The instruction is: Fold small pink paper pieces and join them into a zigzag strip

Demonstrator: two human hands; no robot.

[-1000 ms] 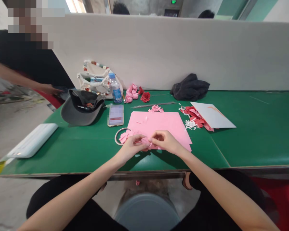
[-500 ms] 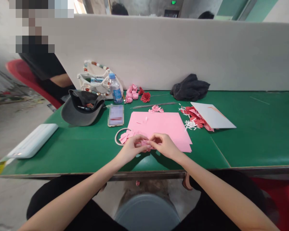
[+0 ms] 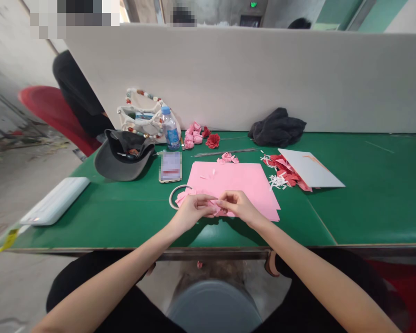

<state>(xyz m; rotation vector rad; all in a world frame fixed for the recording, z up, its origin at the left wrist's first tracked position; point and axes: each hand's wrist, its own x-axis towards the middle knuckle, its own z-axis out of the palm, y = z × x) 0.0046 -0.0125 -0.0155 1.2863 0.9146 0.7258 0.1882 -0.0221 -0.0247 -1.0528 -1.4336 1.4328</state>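
Note:
Over the near edge of the pink paper sheets [image 3: 239,178], my two hands meet fingertip to fingertip. My left hand [image 3: 194,210] is closed in a pinch on a small pink paper piece [image 3: 217,209]. The same piece is pinched by my right hand [image 3: 237,206], thumb against forefinger; its exact shape is partly covered by my fingers. Beside my left hand lie a roll of tape [image 3: 172,200] and folded pink paper pieces [image 3: 183,196]. More pink pieces [image 3: 228,158] rest at the far edge of the sheets.
Behind are pink and red paper flowers [image 3: 213,140], thin wires [image 3: 225,152], a water bottle [image 3: 171,132] and a beaded bag [image 3: 142,113]. A phone [image 3: 170,166], cap [image 3: 125,159] and white device [image 3: 55,201] stand left. Right are paper scraps [image 3: 287,173], white card [image 3: 312,169] and dark cloth [image 3: 277,127].
My right fingertips have shifted slightly up and away from my left ones, both hands still at the pink piece. The view has turned a little left, and the person at left has moved.

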